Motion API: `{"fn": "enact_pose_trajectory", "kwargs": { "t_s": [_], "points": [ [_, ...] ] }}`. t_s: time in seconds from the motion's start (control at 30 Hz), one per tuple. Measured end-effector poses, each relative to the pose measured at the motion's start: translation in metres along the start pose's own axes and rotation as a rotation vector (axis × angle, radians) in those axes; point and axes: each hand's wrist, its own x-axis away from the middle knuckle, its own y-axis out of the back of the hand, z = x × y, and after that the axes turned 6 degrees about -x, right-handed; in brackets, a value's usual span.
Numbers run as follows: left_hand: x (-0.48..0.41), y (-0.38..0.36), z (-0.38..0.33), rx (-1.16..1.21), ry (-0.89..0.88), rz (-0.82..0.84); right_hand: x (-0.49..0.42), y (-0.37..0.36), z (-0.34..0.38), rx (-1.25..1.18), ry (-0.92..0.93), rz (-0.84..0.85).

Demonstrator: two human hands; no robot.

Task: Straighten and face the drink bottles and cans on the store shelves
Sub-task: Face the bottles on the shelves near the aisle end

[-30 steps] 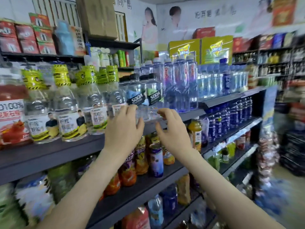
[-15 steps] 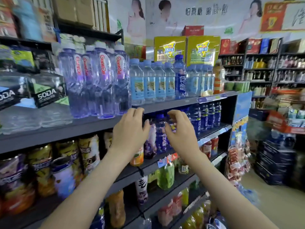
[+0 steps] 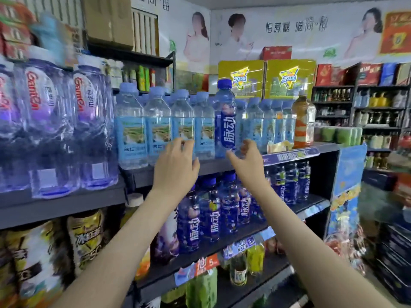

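A row of small water bottles [image 3: 158, 130] with light blue labels stands on the upper grey shelf [image 3: 213, 166]. Among them stands one taller dark blue bottle [image 3: 225, 112] with white lettering. My left hand [image 3: 175, 167] reaches up, its fingertips touching the front of one water bottle left of the dark blue one. My right hand [image 3: 246, 161] is just right of the dark blue bottle's base, fingers loosely curled, thumb stretched toward the base. Neither hand plainly grips anything.
Large purple-tinted water bottles [image 3: 89, 121] fill the shelf to the left. An orange tea bottle [image 3: 303, 121] and green cans [image 3: 338, 135] stand at the right end. Matching dark blue bottles [image 3: 211, 221] line the shelf below. Yellow boxes [image 3: 289, 78] sit behind.
The view has shifted right along the shelves, from the soda bottles to the small waters. Both hands have risen from the shelf edge to the bottles around the dark blue one.
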Motion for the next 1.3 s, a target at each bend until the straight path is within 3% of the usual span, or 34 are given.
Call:
{"fn": "enact_pose_trajectory", "kwargs": {
  "t_s": [0.33,0.6,0.8,1.1,1.3],
  "points": [
    [0.000,-0.039,0.006,-0.142,-0.041,-0.240,-0.094,-0.019,-0.025,-0.022,0.021,0.161],
    [0.069,-0.046,-0.024,-0.100,0.117,-0.446,-0.076,-0.005,-0.030,-0.193,0.118,-0.001],
    [0.121,-0.065,-0.032,-0.123,0.276,-0.294,-0.023,0.046,-0.037,-0.422,0.214,-0.029],
    [0.105,-0.078,-0.018,-0.389,0.456,-0.016,0.042,0.065,-0.079,-0.477,0.126,0.274],
    [0.074,-0.095,-0.006,-0.058,0.680,0.170,0.089,0.044,-0.120,-0.405,0.001,0.379]
  ]
}}
